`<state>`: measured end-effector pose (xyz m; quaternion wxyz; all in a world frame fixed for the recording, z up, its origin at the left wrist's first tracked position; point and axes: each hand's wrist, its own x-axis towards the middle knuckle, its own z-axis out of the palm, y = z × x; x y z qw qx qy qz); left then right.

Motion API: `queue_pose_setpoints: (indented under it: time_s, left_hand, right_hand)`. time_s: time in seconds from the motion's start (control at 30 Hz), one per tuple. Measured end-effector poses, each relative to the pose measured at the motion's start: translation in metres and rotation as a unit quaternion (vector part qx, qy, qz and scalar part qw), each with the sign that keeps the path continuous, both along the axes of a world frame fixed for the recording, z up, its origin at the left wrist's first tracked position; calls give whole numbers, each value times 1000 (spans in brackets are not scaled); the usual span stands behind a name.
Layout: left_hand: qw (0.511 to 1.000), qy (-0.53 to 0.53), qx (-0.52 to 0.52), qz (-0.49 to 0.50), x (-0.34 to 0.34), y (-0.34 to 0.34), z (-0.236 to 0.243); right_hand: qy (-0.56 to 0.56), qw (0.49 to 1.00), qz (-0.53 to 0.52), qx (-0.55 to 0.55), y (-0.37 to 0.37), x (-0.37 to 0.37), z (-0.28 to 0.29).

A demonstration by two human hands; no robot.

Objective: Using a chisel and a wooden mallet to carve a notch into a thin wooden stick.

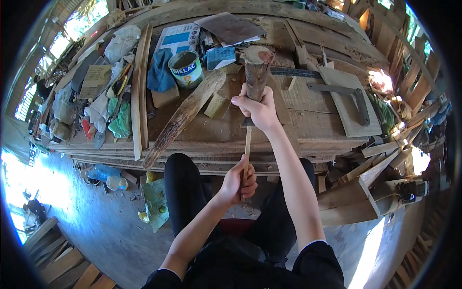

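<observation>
Cluttered workshop, concrete floor (115, 231), worn plank bench (317, 113) across the view. From my remote seat I see a tin can (187, 74), a blue cloth (162, 70) and a rough split branch (185, 118) on the left half of the bench, plus a metal square (358, 98) over a thin board (344, 113) on the right.

Right hand (261, 108): fingers wrapped round a log piece (256, 76), thumb across its side, firm grasp. Left hand (239, 180): closed round the lower part of a pale stick (248, 142), between the person's knees, nearer the body than the bench edge.

Progress: both pieces are in hand, that much is done. The log piece looks rough and bark-brown; I see no clear fresh shaping on it from here. How much is left I can't call from this one view. A dark piece (248, 122) shows just below the right hand, at the stick's top; whether they're joined, I can't tell.

Orientation: stick's long axis runs almost straight away from the body, top end leaning slightly right. Log piece sits roughly in line beyond it, at the front half of the bench in view, cut end at the far, upper end and visible to me. Whether it touches the bench: can't tell.
</observation>
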<state>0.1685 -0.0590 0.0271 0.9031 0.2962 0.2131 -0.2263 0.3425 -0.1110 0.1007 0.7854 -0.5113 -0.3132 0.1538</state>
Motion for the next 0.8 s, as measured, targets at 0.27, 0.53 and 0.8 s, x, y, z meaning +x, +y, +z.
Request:
queue_pose_setpoints:
  time_s: [0.27, 0.53, 0.8]
  left_hand:
    - [999, -15, -39, 3, -1, 1, -3]
    - [999, -16, -43, 4, 1, 0, -4]
    - [998, -17, -56, 8, -1, 1, -7]
  right_hand:
    - [-3, 1000, 8, -1, -1, 0, -2]
    - [-42, 999, -19, -6, 0, 1, -8]
    - [-5, 999, -47, -23, 1, -3, -5]
